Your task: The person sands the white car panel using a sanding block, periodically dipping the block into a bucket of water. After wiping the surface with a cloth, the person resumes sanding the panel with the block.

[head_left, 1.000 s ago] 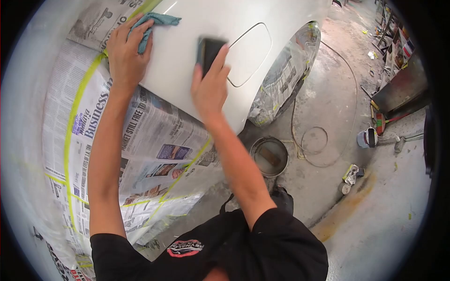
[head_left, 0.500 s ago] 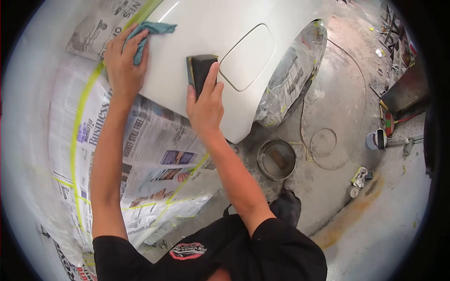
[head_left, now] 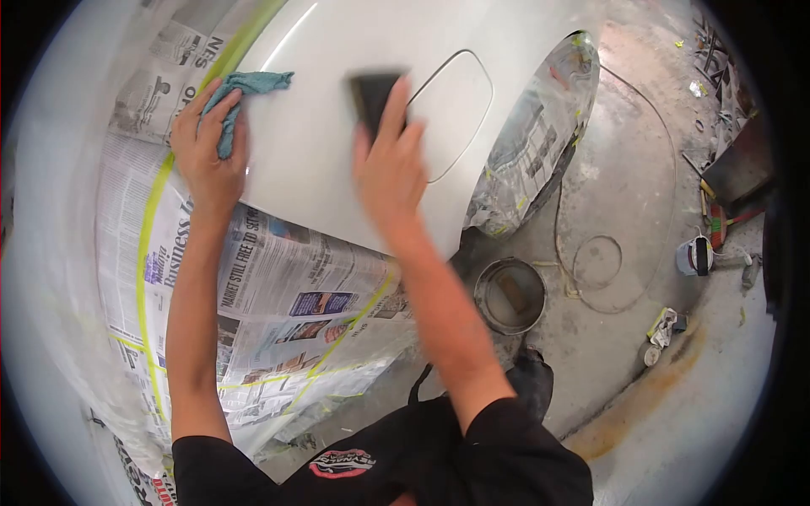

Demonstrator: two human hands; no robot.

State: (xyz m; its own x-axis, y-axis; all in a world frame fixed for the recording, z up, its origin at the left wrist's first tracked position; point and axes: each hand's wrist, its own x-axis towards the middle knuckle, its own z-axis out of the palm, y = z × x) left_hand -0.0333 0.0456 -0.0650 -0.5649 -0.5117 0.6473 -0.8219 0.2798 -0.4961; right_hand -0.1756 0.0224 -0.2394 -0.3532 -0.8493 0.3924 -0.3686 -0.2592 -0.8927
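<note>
My left hand [head_left: 207, 160] is closed on a teal cloth [head_left: 260, 81] at the left edge of a pale car body panel [head_left: 312, 169], beside the masking tape. One end of the cloth sticks out to the right over the panel. My right hand [head_left: 392, 173] grips a black sanding block [head_left: 376, 99], smeared by motion, against the panel. The block lies just left of the fuel flap outline [head_left: 460, 110]. Its underside is hidden.
Taped newspaper [head_left: 278, 270] covers the car's left part, and plastic and paper mask the wheel opening [head_left: 531, 143]. On the floor stand a round bucket [head_left: 481, 295] with a brown block inside and a small white pail [head_left: 690, 255]. A thin hose [head_left: 666, 143] curls nearby.
My right hand has slid the sanding block up the panel, alongside the fuel flap. The view has shifted slightly; my left hand stays with the cloth at the panel's left edge.
</note>
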